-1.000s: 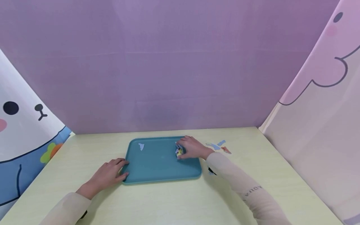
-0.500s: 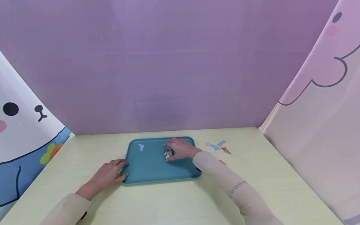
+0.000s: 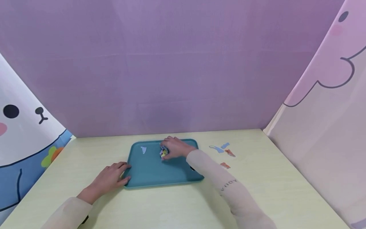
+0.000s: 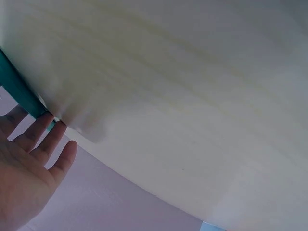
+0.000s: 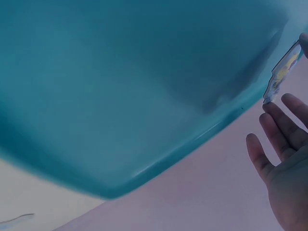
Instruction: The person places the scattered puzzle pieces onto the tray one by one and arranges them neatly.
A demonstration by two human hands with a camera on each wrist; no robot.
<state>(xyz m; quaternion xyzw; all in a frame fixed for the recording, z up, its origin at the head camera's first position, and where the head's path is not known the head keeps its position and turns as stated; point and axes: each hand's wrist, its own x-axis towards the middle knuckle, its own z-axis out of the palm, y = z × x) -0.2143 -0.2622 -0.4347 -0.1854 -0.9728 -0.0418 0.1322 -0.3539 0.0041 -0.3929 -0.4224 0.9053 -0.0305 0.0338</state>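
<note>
A teal rectangular tray (image 3: 154,175) lies on the pale table. My left hand (image 3: 108,178) rests at its left edge, fingertips and thumb against the rim; in the left wrist view the fingers (image 4: 43,134) look fairly straight by the tray's side. Over the tray's upper middle, my right hand (image 3: 175,148) pinches an irregular flat puzzle piece (image 3: 164,152) with yellow and purple print between thumb and fingertips. The right wrist view shows this piece (image 5: 281,74) held on edge, apart from the tray floor. A small pale-lavender piece (image 3: 144,149) lies in the tray's upper left.
To the right of the tray, blue pieces (image 3: 219,149) and an orange piece (image 3: 230,153) lie on the table (image 3: 257,178). Another orange piece (image 3: 225,165) lies nearer, beside the right sleeve (image 3: 217,178). A purple cloth (image 3: 183,79) hangs behind the table.
My right hand has moved left across the tray with the pinched piece. The nearer orange piece has come into sight from behind the sleeve. My left hand stays in place.
</note>
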